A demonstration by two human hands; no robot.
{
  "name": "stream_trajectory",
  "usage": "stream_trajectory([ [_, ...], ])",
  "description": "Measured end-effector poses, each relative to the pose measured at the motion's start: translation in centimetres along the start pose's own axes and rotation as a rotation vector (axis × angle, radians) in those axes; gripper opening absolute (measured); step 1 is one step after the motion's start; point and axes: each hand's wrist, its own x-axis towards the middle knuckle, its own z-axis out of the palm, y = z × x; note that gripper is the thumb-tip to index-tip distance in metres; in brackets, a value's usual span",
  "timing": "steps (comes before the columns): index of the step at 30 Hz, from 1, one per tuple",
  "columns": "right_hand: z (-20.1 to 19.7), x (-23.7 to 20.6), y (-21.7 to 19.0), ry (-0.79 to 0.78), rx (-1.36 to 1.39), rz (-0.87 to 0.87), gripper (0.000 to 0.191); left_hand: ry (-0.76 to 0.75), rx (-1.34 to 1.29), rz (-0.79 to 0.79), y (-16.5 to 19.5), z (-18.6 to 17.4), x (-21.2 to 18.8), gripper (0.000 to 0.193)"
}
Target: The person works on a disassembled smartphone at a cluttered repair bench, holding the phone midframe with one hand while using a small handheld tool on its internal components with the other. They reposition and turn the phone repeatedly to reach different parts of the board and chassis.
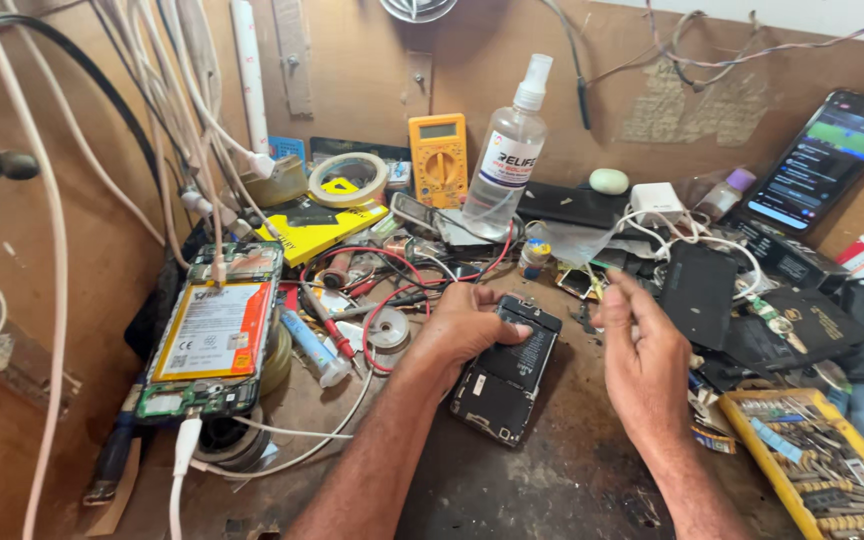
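Back cover already off: the left hand [467,325] presses fingers on the opened black smartphone [508,370], its battery unremoved; the right hand [642,350] hovers, fingertips pinched, contents indiscernible.

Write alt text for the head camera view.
A person's left hand presses down on an opened black phone lying on a cluttered workbench, while the right hand hovers beside it, fingers pinched. Around them lie another opened phone with an orange battery, a yellow multimeter and a spray bottle.
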Motion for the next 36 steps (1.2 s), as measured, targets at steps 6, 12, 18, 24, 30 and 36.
stream_trajectory([
  [6,-0.1,0.1,0.4,-0.048,0.261,0.241,0.043,0.005,0.024,-0.033,0.0,-0.1,0.2,0.018],
  [12,-0.3,0.5,1.0,-0.026,0.480,0.265,0.035,0.087,0.037,-0.027,-0.2,0.6,0.4,0.022],
  [18,-0.8,0.9,1.0,-0.066,0.801,0.272,0.052,0.155,0.125,-0.002,0.1,1.3,-0.1,0.034],
  [24,-0.5,0.7,1.1,-0.058,0.690,0.122,0.066,0.214,0.236,-0.010,0.5,1.7,-0.1,0.035],
  [30,-0.1,0.7,1.6,-0.008,0.612,0.088,0.042,0.202,0.264,-0.025,0.7,1.6,-0.1,0.035],
  [36,-0.2,0.7,1.7,0.103,0.268,0.007,0.023,0.100,0.130,-0.028,-0.4,1.3,0.6,0.032],
])
